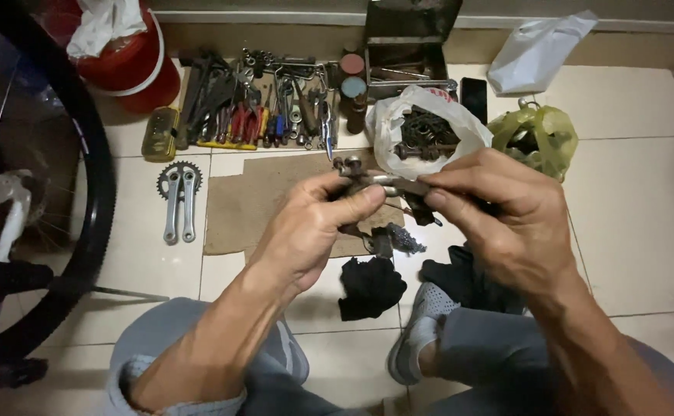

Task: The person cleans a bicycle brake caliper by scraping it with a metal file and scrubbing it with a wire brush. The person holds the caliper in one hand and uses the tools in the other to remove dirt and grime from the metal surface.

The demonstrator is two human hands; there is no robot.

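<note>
Fingers [368, 202] of the left hand [314, 227] pinch one end of a small grey metal bicycle part [387, 185], thumb on top, while the right hand [499, 212] closes its thumb and forefinger on the other end; the part is held level between both hands, above the floor [637, 223] and over the near edge of a brown cardboard sheet [252, 204]. Both palms turn inward, wrists bent slightly, forearms coming up from the bottom edge of the view over the person's bent knees. Just below the hands lie two black rags [368, 286] and one grey shoe [421, 327]. Just behind the part sits one open white plastic bag [387, 135] filled with dark metal pieces, with one yellow-green bag [545, 135] to its right and one more white bag [537, 50] toward the far wall. One silver crank with chainring [179, 196] lies left of the cardboard. Farther back, a row of hand tools [260, 112] runs along the floor beside one open metal box [410, 42] and one red bucket [132, 65]. One bicycle wheel [82, 200] fills the left edge.
</note>
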